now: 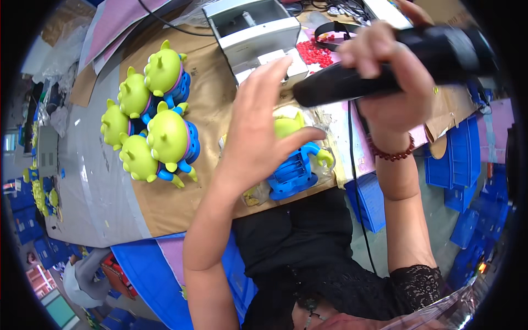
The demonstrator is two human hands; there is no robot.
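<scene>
My right hand (393, 77) wraps round a long black cylindrical tool (352, 85), raised over the table and blurred by motion; its exact kind does not show. Fingers stretched and thumb spread, my left hand (257, 124) is open above a toy figure (294, 173) with a green head and blue body. That figure lies near the table's front edge, its blue body showing slots, its head partly hidden by my left hand. Whether the hand touches it, I cannot tell. On the left, several similar green-headed toy figures (168, 135) stand in a cluster.
A grey-white box-shaped machine (258, 38) stands at the back beside a pile of small red pieces (314, 54). Brown paper (206, 206) covers the table. A black cable (360, 220) hangs over the front edge. Blue crates (454, 154) are stacked at right; a person (85, 280) is at lower left.
</scene>
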